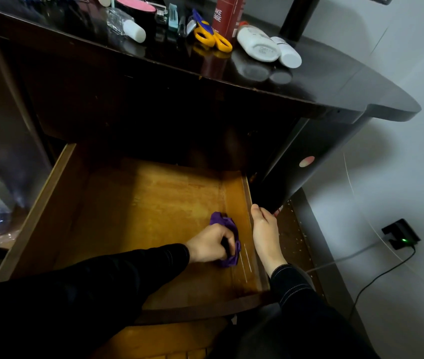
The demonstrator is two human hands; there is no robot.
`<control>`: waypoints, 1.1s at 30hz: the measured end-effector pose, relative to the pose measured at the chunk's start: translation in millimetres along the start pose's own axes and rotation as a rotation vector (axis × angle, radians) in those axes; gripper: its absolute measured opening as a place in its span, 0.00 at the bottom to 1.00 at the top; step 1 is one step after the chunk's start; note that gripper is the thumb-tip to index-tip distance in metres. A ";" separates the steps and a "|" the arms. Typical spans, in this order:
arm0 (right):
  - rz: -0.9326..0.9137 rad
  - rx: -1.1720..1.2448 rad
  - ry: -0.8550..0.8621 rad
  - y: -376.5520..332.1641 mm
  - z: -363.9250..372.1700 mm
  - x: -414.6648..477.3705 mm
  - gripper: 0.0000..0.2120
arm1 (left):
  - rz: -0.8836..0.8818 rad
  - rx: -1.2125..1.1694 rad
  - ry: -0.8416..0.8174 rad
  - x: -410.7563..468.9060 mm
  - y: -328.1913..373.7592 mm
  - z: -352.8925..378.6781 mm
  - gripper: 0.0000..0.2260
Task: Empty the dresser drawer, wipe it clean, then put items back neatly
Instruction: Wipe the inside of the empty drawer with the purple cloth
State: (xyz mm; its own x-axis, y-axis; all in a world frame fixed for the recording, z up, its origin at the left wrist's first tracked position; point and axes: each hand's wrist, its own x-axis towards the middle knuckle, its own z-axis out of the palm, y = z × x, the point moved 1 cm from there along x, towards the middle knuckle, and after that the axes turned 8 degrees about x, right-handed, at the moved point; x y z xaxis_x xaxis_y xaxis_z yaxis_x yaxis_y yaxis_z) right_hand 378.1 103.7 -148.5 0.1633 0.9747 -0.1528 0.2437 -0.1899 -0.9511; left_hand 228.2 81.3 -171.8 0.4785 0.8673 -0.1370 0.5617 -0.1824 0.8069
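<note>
Item: drawer [37,211], emptied, mid-wipe. Left hand [209,242] gripped the purple cloth [225,221] on the floor beside the right wall. Right hand [265,234] lay on that wall, fingers hidden, grip unclear. I judged the corners needed firm, overlapping strokes.

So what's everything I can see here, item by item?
drawer: 1, brown wood, pulled open below dresser top
cloth: 1, purple, on drawer floor near its right wall
dresser top: 1, glossy black, above drawer
scissors: 1, yellow handles, on dresser top
can: 1, red, standing behind scissors
white bottles: 2, white, lying right of scissors
clear bottle: 1, clear, white cap, lying left of scissors
round pot: 1, black, pink lid, behind clear bottle
clip: 1, teal, left of scissors
plug adapter: 1, black, green light, on wall, right
left hand: 1, grips cloth
right hand: 1, holds drawer's right wall
</note>
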 end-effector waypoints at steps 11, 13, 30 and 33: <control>0.000 -0.009 -0.005 -0.9 0.0 -0.6 0.17 | -0.018 -0.022 -0.011 -2.6 2.7 3.5 0.12; 0.007 -0.010 -0.002 -0.8 0.0 -1.3 0.17 | 0.024 -0.046 0.030 -3.6 5.9 -1.2 0.14; 0.040 -0.030 0.089 -0.4 0.1 1.0 0.15 | 0.112 -0.240 0.174 -5.3 17.5 -8.4 0.12; 0.069 -0.027 0.068 -0.2 -0.1 1.8 0.18 | 0.086 -0.147 0.034 -7.8 8.2 1.7 0.10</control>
State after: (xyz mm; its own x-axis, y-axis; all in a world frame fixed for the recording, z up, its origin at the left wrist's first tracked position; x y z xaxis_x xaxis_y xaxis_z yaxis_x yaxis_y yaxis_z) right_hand 378.5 105.5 -148.5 0.2452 0.9490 -0.1981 0.2551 -0.2603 -0.9312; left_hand 230.3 72.2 -165.1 0.4956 0.8673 -0.0466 0.4141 -0.1888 0.8904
